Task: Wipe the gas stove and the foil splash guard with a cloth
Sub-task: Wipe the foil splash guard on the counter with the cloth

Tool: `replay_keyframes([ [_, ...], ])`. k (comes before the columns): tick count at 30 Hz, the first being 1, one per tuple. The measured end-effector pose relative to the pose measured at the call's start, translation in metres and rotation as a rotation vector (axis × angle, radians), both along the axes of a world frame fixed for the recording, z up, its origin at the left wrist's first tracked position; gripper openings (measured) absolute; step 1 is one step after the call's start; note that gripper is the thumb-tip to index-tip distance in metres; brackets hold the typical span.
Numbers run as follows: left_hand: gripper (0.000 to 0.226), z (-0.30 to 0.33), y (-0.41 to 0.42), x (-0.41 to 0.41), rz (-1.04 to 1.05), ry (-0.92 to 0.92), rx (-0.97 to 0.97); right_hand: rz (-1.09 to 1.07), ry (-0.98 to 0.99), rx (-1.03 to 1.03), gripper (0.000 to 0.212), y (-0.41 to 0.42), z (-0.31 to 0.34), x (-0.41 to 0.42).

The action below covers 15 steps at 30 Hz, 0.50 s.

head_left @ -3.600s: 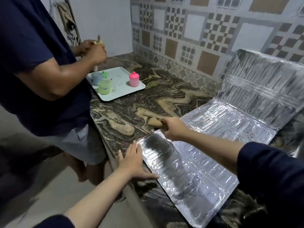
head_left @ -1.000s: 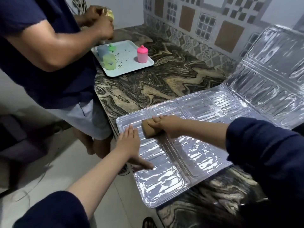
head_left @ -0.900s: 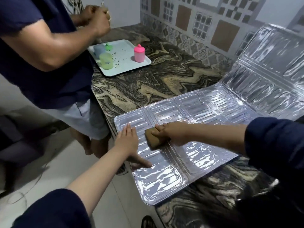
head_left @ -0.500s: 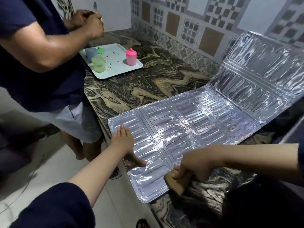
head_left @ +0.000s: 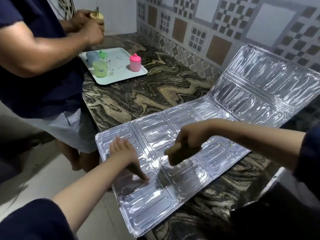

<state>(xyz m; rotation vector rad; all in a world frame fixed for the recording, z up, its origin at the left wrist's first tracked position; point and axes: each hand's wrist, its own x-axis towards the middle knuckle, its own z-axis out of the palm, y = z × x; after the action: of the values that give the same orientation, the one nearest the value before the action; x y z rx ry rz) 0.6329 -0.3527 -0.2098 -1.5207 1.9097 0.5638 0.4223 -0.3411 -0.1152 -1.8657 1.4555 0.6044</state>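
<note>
The silver foil splash guard (head_left: 214,122) lies partly flat on the marbled countertop, its far panels folded up against the tiled wall. My left hand (head_left: 123,151) presses flat on the guard's near-left panel, fingers spread, thumb pointing right. My right hand (head_left: 192,135) grips a folded brown cloth (head_left: 178,155) and holds it on the middle of the flat panels; it is motion-blurred. Small yellow-green specks dot the panel to the right of the cloth. No gas stove is in view.
Another person (head_left: 39,66) stands at the counter's left end, hands busy with a small yellowish object. A pale tray (head_left: 119,75) there carries a pink bottle (head_left: 135,62), a green cup (head_left: 99,69) and a blue cup. The countertop (head_left: 142,94) edge runs under the guard's left side.
My right hand has swept the cloth from the guard's near edge back up to the middle panels. My left hand stays pressed on the left panel.
</note>
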Motion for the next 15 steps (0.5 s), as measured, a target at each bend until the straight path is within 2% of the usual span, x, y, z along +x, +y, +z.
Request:
replay_keyframes([
  [4,0.168,-0.012,-0.008,-0.020,-0.093,0.155,-0.061,-0.148,-0.083,-0.303,0.039,-0.043,-0.005,0.003],
  [7,0.168,-0.022,-0.009,-0.029,-0.121,0.174,-0.060,-0.149,-0.075,-0.599,0.057,-0.073,-0.028,0.009],
  [9,0.166,-0.025,-0.009,-0.030,-0.112,0.188,-0.046,-0.096,-0.071,-0.714,0.067,-0.089,-0.049,0.012],
  [15,0.167,-0.019,-0.011,-0.038,-0.165,0.151,-0.144,0.198,0.184,-0.552,0.087,-0.099,-0.111,0.022],
])
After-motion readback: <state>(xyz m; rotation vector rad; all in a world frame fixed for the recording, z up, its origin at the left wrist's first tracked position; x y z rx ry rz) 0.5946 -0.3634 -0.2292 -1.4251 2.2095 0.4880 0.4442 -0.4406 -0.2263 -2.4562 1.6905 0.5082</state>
